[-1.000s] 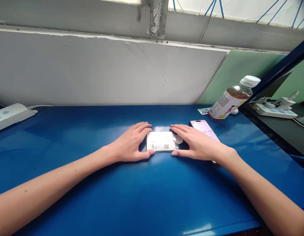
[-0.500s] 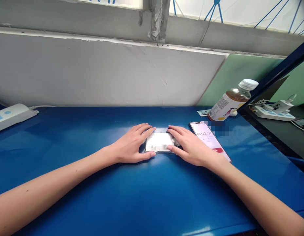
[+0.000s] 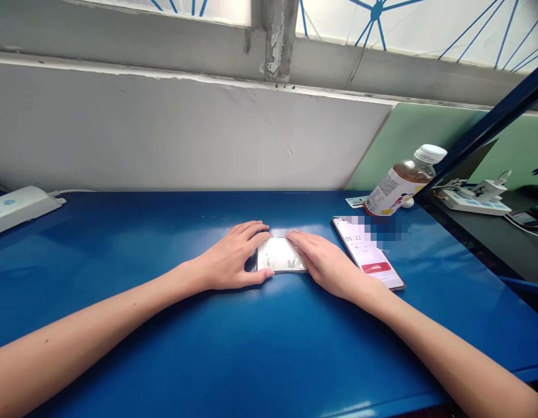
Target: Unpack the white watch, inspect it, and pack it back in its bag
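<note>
A small flat white packet [image 3: 281, 255] with a printed label lies on the blue table between my hands. My left hand [image 3: 236, 258] curves around its left end, with the thumb along the near edge and the index finger at the far corner. Over the right end lies my right hand [image 3: 323, 258], its fingers stretched out and close together. The right thumb is hidden, and so is the packet's right end under that hand.
Right of my right hand lies a phone [image 3: 368, 255] with a lit timer screen. Behind it stand a drink bottle [image 3: 397, 186] and a small card [image 3: 356, 202]. Power strips sit at the left [image 3: 22, 209] and far right [image 3: 473, 200]. A wall [image 3: 186, 133] borders the table's back.
My right hand has shifted left onto the packet's right end, and its thumb has gone out of sight. The left hand stays in place. The view has tilted and turned slightly.
</note>
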### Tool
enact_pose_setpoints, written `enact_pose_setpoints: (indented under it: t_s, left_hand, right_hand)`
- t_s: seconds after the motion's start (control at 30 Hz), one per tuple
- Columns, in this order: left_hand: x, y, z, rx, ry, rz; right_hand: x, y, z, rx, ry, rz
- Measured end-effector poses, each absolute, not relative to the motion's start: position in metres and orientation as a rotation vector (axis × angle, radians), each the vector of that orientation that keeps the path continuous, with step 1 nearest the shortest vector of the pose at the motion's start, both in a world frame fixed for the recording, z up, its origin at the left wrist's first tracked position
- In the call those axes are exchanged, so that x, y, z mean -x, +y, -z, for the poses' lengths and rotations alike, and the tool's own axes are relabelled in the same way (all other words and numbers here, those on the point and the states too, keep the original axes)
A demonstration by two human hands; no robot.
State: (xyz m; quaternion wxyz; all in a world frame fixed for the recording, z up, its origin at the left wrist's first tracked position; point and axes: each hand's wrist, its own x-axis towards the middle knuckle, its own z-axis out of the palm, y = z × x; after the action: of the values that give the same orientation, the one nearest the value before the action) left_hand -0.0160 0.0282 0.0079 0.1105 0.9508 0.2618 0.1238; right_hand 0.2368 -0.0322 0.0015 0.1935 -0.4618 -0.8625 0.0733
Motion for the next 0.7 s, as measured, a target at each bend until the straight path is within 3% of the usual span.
enact_pose_setpoints:
  t_s: [0.7]
  left_hand:
    - [0.0131, 0.0281, -0.0091, -2.795, 0.758, -0.342]
  right_hand:
    - [-0.2425, -0.0313, -0.0008, 1.331, -2.356, -0.456]
